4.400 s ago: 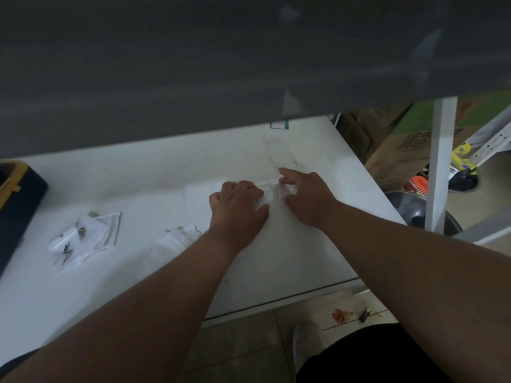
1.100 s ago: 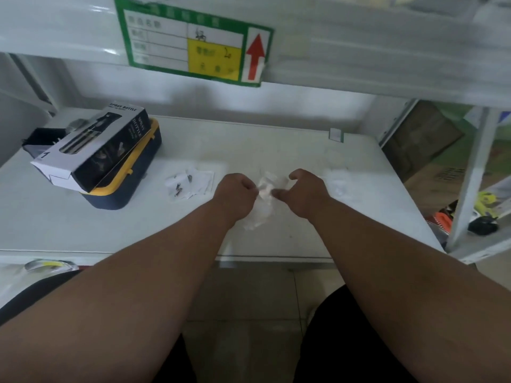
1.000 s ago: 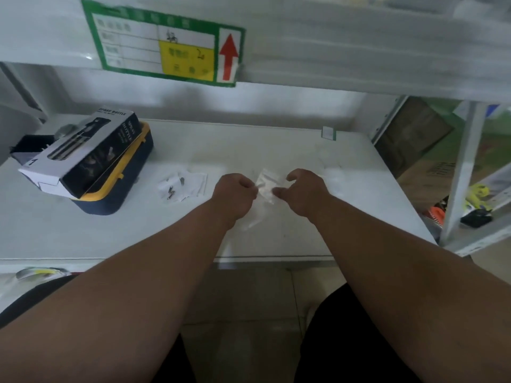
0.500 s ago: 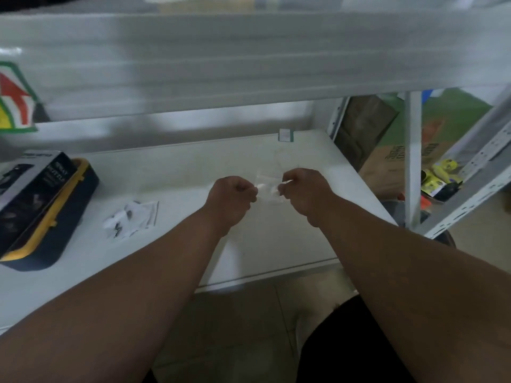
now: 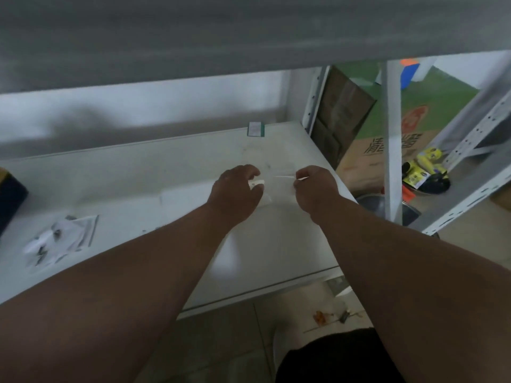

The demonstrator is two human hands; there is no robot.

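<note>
Over the right part of the white table (image 5: 154, 172) I hold a small clear plastic bag (image 5: 279, 186) stretched between both hands. My left hand (image 5: 235, 194) pinches its left edge, where a small white piece shows at my fingertips. My right hand (image 5: 315, 189) pinches the right edge between thumb and finger. The bag is see-through and blurred, so its contents cannot be made out.
A few small clear bags with dark metal parts (image 5: 60, 241) lie at the table's left. A dark case with a yellow rim (image 5: 8, 194) sits at the far left edge. A shelf board (image 5: 221, 31) hangs overhead. Cardboard boxes (image 5: 387, 145), a white post (image 5: 391, 150) and racking stand right.
My hands have drawn apart, pulling the bag wider between them. The view has swung right and down, so the case and the arrow label have slid out to the left.
</note>
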